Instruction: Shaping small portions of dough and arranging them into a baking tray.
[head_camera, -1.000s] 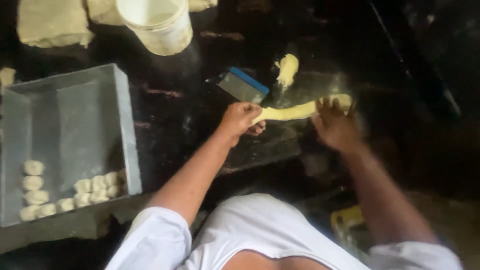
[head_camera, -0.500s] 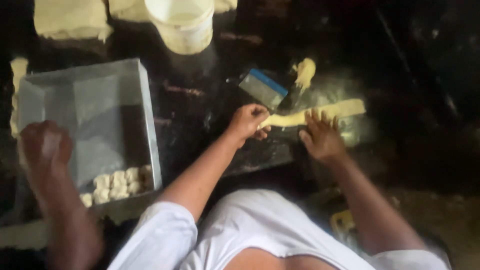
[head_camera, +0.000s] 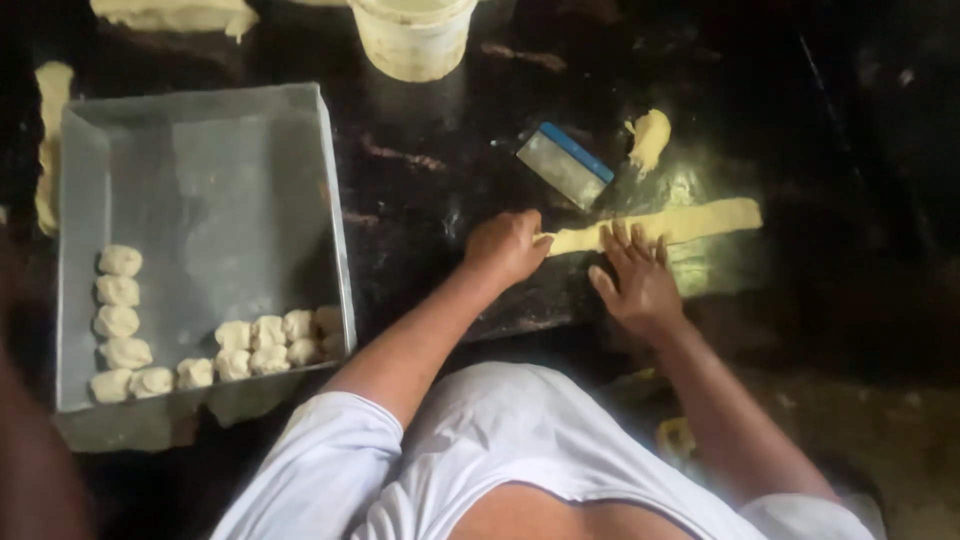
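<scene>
A: Head view first, biggest things down: our dark table (head_camera: 430, 215) fills the frame, and the grey metal tray (head_camera: 200, 190) sits at nine o'clock with pale dough balls (head_camera: 120, 320) lined along its near wall.

B: What changed since a moment ago?

A: A bare foot that stood over the tray's near corner half a second back is gone, so all the dough balls show again. The white bucket (head_camera: 412, 38) holds at twelve o'clock. Our dough rope (head_camera: 655, 227) now reaches longer toward three o'clock, so we judge the rolling is well along.

B: And the hands?

A: Our left hand (head_camera: 508, 245) is closed into a loose fist, pinching the rope's nine-o'clock end. Our right hand (head_camera: 640, 280) lies flat, fingers spread, tips resting on the rope's middle, gripping nothing.

B: Smaller bits?

A: The blue-handled scraper (head_camera: 565, 165) lies just past the rope at twelve o'clock, a small dough lump (head_camera: 650, 135) beside it.
</scene>
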